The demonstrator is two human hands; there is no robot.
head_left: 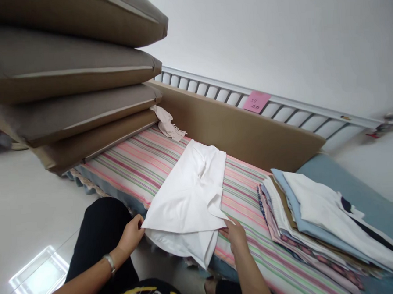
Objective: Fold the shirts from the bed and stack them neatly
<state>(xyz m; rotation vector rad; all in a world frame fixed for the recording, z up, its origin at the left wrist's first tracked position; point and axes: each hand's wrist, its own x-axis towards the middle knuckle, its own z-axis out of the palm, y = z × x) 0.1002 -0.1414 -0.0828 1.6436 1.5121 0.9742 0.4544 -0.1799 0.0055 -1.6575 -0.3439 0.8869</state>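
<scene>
A white garment [186,196] lies lengthwise across the striped cloth [141,163], its near end hanging over the front edge. My left hand [132,233], with a silver bangle on the wrist, pinches the garment's near left corner. At the near right side, my right hand [234,233] grips the garment's edge, thumb on top and fingers partly hidden. Between the two hands the hem is drawn fairly straight, while a looser layer droops below it. Creases and a folded-over flap show on the garment's right side.
Thick brown cushions [81,91] are stacked at the left. A pile of folded clothes [319,219] sits at the right. A pale pink cloth [169,124] lies near the cushions. Behind stand a brown board [235,127] and a radiator with a pink note [256,101].
</scene>
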